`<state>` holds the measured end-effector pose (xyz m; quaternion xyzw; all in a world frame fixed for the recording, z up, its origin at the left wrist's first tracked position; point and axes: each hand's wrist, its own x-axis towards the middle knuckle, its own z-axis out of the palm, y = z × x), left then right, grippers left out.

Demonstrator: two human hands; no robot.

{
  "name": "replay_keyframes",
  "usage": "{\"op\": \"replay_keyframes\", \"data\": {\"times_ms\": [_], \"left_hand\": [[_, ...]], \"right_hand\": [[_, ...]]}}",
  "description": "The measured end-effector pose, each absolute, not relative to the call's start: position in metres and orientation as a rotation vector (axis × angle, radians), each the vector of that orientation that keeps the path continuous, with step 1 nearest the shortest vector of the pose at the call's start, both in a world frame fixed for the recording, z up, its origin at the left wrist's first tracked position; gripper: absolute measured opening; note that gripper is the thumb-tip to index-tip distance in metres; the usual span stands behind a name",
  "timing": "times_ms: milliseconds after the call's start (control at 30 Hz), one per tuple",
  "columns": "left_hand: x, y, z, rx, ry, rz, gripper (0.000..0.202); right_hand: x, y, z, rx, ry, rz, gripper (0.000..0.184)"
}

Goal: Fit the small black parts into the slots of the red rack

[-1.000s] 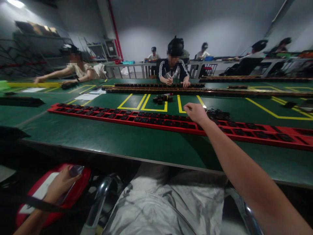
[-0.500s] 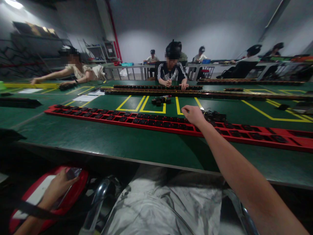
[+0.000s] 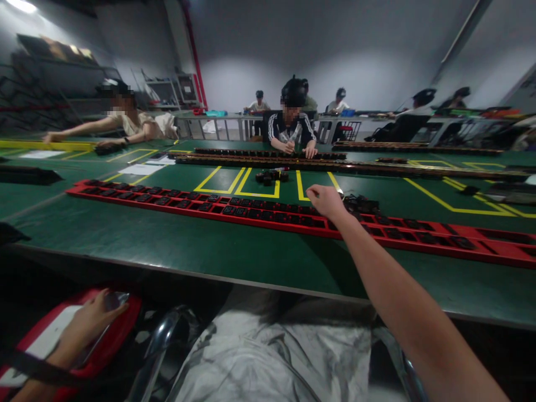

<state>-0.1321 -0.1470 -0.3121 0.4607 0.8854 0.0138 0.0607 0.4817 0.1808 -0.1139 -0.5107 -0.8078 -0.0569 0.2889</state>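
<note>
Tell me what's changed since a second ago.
The view swung slightly to the right, so the scene slid left in the picture. Nothing was visibly taken hold of or let go. Unchanged: the right hand curled over the red rack, the left hand at the shiny object by the red seat.

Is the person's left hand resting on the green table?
No, the left hand is outside the near edge of the green table, over a red object.
</note>
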Motion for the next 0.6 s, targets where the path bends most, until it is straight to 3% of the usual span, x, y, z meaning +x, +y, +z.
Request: {"op": "replay_keyframes", "data": {"times_ms": [600], "left_hand": [[-0.128, -0.168, -0.302, 1.487, 2.655, 0.086, 0.095]], "right_hand": [[0.481, 0.182, -0.115, -1.312, -2.142, -0.112, 0.028]]}}
